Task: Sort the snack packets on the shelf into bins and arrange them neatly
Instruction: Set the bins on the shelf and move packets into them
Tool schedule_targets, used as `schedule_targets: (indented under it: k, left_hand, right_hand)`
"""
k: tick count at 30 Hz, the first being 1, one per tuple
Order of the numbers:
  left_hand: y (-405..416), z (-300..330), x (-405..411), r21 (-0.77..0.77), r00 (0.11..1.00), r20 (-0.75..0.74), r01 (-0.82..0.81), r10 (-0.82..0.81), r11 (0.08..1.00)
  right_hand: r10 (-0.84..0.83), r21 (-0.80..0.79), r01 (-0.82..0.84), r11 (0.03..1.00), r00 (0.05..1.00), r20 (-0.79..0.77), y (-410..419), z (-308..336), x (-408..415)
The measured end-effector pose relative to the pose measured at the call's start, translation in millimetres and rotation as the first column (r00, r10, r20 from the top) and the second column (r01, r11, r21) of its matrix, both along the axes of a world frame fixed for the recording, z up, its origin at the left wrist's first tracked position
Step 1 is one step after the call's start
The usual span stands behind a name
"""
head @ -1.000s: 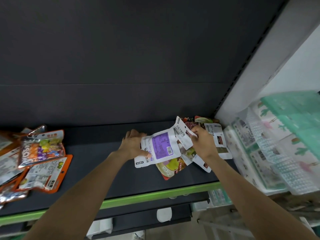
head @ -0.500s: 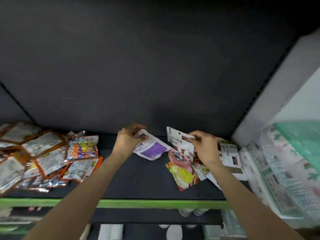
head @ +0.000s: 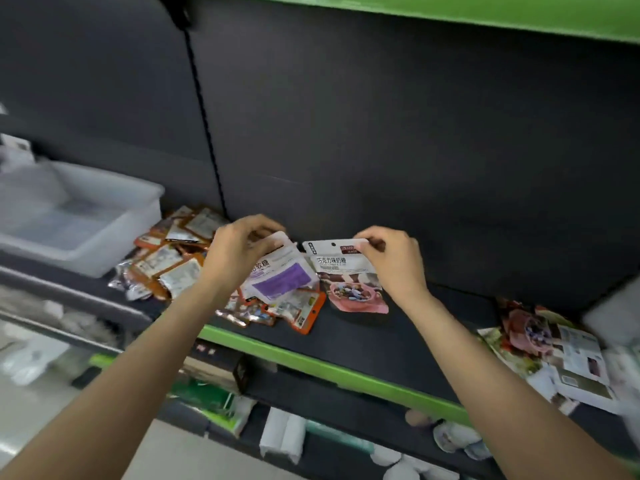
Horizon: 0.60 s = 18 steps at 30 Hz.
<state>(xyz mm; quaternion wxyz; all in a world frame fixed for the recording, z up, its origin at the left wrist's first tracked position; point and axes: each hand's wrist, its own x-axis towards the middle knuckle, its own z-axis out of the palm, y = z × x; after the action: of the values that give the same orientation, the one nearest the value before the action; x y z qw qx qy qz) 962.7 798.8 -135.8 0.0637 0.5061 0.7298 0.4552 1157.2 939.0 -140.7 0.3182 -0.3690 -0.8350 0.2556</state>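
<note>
two hands are up over the dark shelf (head: 381, 344), each pinching a snack packet by its top edge. the left hand (head: 239, 258) holds a white packet with a purple panel (head: 282, 280), its fingers curled round the upper corner; the packet tilts and its lower part overlaps the orange-edged packets beneath. the right hand (head: 391, 259) grips a white packet with a pink bowl picture (head: 349, 282) between thumb and fingers at the top right corner, and this one hangs nearly upright just right of the purple one, the two close at their top corners; whether they touch there is unclear.

taking the purple packet as the landmark: a loose heap of orange and silver packets (head: 166, 261) lies to its left and under it, spreading toward the shelf's green front edge (head: 311, 367). further left of that heap sits a clear plastic bin (head: 79, 216), blurred. well to the right of the purple packet, past the pink-bowl packet, another pile of mixed packets (head: 561, 355) lies flat on the shelf near the right end. below the shelf, blurred white and green goods sit on lower levels.
</note>
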Motion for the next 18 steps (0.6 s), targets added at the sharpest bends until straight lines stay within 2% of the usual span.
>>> schedule_targets:
  k: [3, 6, 18]
  left_hand:
    - [-53, 6, -53, 0.047, 0.998, 0.04, -0.055, 0.053, 0.997]
    - [-109, 12, -110, 0.044, 0.995, 0.044, -0.088, 0.086, 0.995]
    - [-263, 23, -312, 0.001, 0.94, -0.136, -0.315, 0.312, 0.949]
  right_hand:
    - [0.048, 0.054, -0.046, 0.997, 0.998, -0.035, -45, 5, -63]
    - [0.09, 0.041, -0.089, 0.995, 0.995, -0.041, -90, 8, -129]
    - [0.289, 0.024, -0.288, 0.957, 0.949, -0.128, -216, 21, -368]
